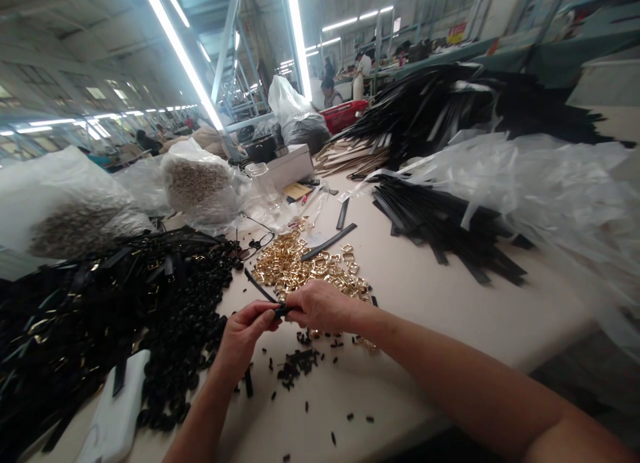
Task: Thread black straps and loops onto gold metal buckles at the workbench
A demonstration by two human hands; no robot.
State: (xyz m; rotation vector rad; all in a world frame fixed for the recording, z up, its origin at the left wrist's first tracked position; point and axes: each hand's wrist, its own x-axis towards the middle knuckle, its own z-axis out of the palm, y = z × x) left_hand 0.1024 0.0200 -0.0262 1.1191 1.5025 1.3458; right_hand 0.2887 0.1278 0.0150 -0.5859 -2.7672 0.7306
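Observation:
A narrow black strap point(259, 287) runs between my two hands over the table. My left hand point(249, 324) pinches it between thumb and fingers. My right hand point(320, 306) is closed on the strap from the other side, its fingertips almost meeting the left ones. Whatever sits between the fingertips is largely hidden. Just beyond the hands spreads a heap of gold buckles point(280, 263), with a loose black strap point(329, 242) lying across it. Below the hands, small black pieces point(299, 365) are scattered on the pale tabletop point(400, 356).
To the left lie a pile of black straps with buckles point(60, 303) and many small black loops point(175, 323), beside a white plastic object point(117, 410). Bundled black strips point(430, 216) under plastic wrap point(540, 176) lie right. Filled bags point(195, 183), eyeglasses point(260, 240) and a jar point(265, 183) stand farther back.

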